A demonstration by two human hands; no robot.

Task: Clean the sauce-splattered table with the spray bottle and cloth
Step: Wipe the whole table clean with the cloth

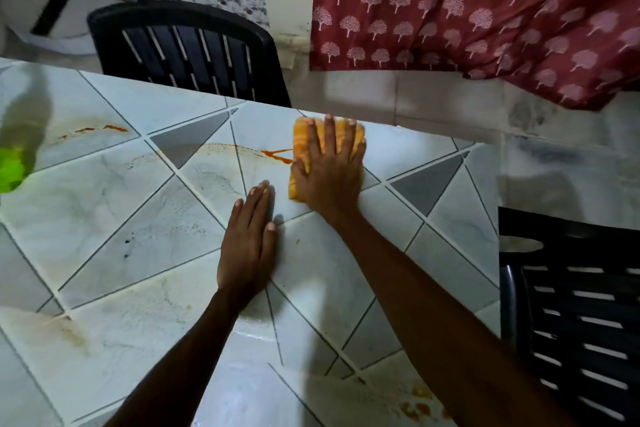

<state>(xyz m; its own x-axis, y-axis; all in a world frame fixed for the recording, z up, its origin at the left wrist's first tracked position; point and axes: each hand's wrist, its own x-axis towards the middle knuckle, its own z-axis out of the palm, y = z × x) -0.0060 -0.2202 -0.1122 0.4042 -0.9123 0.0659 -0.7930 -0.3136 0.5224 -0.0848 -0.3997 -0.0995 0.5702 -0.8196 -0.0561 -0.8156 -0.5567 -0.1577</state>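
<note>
Wiping surface: table point(138, 253) of pale tiles with grey triangles, smeared and wet in patches.
Curtain point(485, 10): dark red with a pale tree print, hanging beyond the far edge.
Seating: black slatted chair point(187, 48) at the far side; second chair point(571, 305) at the right.
Spray bottle point(24, 121): on the table at the left edge, blurred, bright green at its near end. Contents cannot be told.
Right hand point(329, 170): flat, fingers straight and spread, pressing the cloth point(303, 139) near the far edge.
Left hand point(247, 239): flat on bare tile, fingers straight and together, holding nothing.
Cloth: yellow-orange, folded, under the palm.
Sauce point(277, 154): orange-red streak touching the cloth's left edge — fainter streaks near the bottle.
</note>
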